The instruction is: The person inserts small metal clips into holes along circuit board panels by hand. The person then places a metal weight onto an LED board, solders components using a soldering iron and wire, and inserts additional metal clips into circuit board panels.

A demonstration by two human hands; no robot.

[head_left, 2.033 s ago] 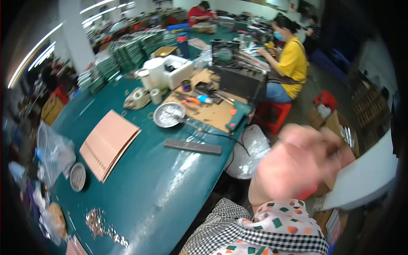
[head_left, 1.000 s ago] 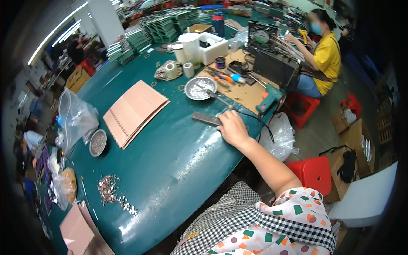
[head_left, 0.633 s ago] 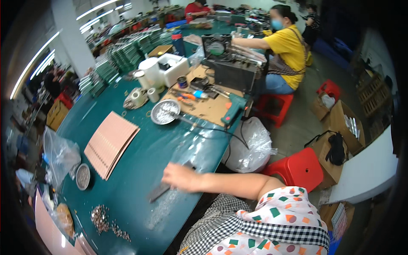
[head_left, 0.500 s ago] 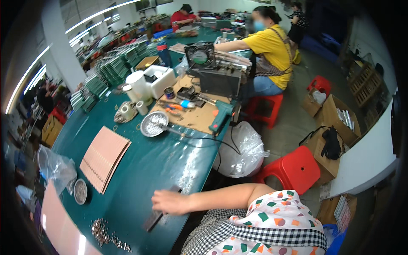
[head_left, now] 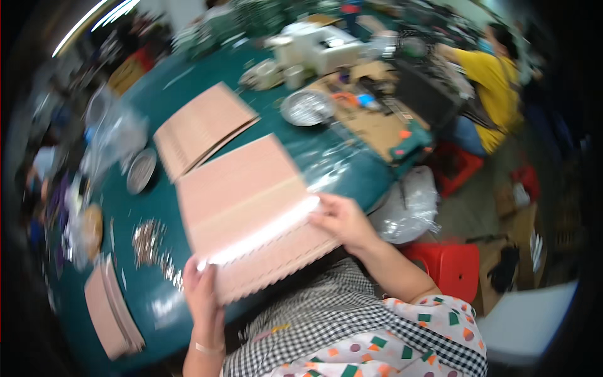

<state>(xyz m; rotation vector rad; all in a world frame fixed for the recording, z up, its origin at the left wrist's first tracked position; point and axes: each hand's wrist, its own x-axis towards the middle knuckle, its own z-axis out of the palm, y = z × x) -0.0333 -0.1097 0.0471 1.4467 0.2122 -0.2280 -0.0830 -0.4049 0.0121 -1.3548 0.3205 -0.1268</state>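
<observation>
Pink sheet [head_left: 248,195] between both hands [head_left: 204,292] [head_left: 345,223]

A pink rectangular sheet [head_left: 251,195] lies between left hand [head_left: 202,292] and right hand [head_left: 345,223], before a pink rectangular stack [head_left: 204,125] on the green table [head_left: 195,75], a round grey bowl [head_left: 130,179] left of that stack

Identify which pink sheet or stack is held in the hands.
The large middle pink sheet, held by the left hand and right hand; the pink stack beyond it and pink pile at lower left lie on the table.
</observation>
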